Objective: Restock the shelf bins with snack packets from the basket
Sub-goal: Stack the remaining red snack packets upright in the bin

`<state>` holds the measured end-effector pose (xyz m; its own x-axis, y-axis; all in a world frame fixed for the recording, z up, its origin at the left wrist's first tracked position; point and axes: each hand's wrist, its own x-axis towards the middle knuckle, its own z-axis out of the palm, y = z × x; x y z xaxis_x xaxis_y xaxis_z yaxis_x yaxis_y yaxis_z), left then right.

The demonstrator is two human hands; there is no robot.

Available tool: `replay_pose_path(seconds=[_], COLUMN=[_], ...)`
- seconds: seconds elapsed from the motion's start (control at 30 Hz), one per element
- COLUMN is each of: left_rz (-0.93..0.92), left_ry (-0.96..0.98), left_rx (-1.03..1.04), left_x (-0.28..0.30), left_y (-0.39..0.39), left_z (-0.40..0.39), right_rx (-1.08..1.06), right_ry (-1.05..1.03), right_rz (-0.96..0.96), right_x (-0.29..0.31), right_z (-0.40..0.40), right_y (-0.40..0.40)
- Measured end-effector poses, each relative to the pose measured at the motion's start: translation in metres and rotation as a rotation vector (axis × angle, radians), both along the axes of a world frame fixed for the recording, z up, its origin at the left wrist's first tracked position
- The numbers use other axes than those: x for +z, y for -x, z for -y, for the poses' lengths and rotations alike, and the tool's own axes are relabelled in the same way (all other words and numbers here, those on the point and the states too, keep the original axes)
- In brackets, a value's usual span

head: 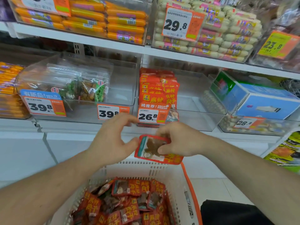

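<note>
Currently, in the head view, the right hand point(180, 140) holds a red snack packet point(155, 150) with its thumb and curled fingers point(164, 151) pinching the packet's right edge. The left hand point(113, 140) is at the packet's left edge; its thumb touches that edge, while its other fingers are loosely curved and hold nothing. The packet hangs above the far rim of the white basket point(146, 168), which has an orange handle point(190, 184) and contains many more red packets point(128, 200). Beyond the basket, on the shelf point(90, 127), stands a clear bin point(194, 101) with a row of matching red packets point(155, 90) upright along its left side; the bin's right part holds nothing. Its front carries a price tag reading 26.8 point(150, 116), directly above the held packet. Left of this bin is another clear bin point(78, 88) with green-labelled bags. Right of it lies a blue box point(263, 98).
</note>
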<state>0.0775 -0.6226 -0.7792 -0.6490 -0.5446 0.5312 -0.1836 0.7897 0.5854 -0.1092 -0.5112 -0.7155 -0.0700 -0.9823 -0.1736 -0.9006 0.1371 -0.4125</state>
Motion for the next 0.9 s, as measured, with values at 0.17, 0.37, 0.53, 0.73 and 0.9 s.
replay_pose_path(seconds=[0.17, 0.37, 0.53, 0.73, 0.9], left_rz=[0.310, -0.176, -0.357, -0.327, -0.343], left_ry=[-0.343, -0.902, -1.143, -1.050, -0.499], left_rx=[-0.203, -0.057, -0.072, -0.091, 0.154], left_x=[0.017, 0.015, 0.017, 0.026, 0.049], left_y=[0.030, 0.037, 0.051, 0.068, 0.066], left_z=[-0.013, -0.013, -0.022, -0.028, 0.013], right_rx=[0.176, -0.265, -0.459, -0.386, -0.594], right_ry=[-0.013, 0.468, 0.384, 0.336, 0.305], right_rz=[-0.253, -0.009, 0.701, 0.839, 0.975], right_x=[0.029, 0.044, 0.023, 0.007, 0.025], right_z=[0.018, 0.010, 0.005, 0.009, 0.029], right_y=[-0.016, 0.009, 0.019, 0.017, 0.072])
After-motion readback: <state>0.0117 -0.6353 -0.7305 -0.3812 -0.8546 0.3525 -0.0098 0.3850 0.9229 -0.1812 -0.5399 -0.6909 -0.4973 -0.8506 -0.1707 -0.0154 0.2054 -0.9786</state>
